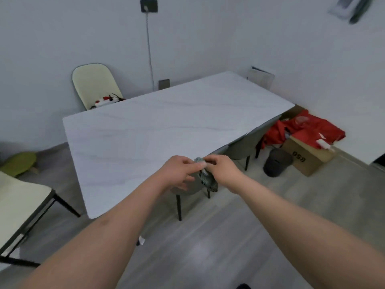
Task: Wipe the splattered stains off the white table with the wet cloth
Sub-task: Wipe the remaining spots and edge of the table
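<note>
A white marble-look table (158,126) fills the middle of the head view. I see no distinct stains on its top; the picture is blurred. A small grey-green cloth (207,178) hangs bunched between my two hands, just past the table's near right edge. My left hand (180,173) pinches the cloth's top from the left. My right hand (221,171) grips the same top part from the right. The lower part of the cloth dangles below my fingers, above the floor.
Cream chairs stand at the table's far end (93,84) and at my near left (20,203). Grey chairs (243,147) are tucked under the right side. A dark bin (276,162), a cardboard box (306,157) and red fabric (306,128) lie on the floor to the right.
</note>
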`<state>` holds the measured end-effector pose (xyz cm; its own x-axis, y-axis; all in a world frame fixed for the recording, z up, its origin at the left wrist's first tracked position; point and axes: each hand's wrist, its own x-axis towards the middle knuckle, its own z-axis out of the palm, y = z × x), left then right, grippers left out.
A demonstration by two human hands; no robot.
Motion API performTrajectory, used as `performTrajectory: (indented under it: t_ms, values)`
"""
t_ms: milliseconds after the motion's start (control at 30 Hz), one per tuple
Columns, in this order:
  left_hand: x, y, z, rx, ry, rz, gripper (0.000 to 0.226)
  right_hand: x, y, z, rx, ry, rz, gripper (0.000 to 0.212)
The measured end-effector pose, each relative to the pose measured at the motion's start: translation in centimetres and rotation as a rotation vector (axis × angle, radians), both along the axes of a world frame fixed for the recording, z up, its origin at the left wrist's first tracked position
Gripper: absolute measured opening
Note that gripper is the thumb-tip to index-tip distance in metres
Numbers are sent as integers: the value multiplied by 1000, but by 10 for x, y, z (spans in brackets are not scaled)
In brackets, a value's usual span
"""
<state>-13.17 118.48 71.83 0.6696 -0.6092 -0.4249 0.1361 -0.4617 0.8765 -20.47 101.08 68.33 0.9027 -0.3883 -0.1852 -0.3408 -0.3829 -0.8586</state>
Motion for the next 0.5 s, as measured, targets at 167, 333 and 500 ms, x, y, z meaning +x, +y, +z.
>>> performTrajectory:
  t_ms: [167, 333, 500]
  values:
    - [-30, -139, 3, -58, 31, 37, 11, -46, -112, 7, 170, -87, -173, 25]
    - [-60, -290, 15, -57, 49, -4, 13, -92, -256, 11, 305, -102, -368, 38]
    - [-80, -401, 31, -55, 18, -66, 16, -126, -370, 35, 284, -60, -513, 35]
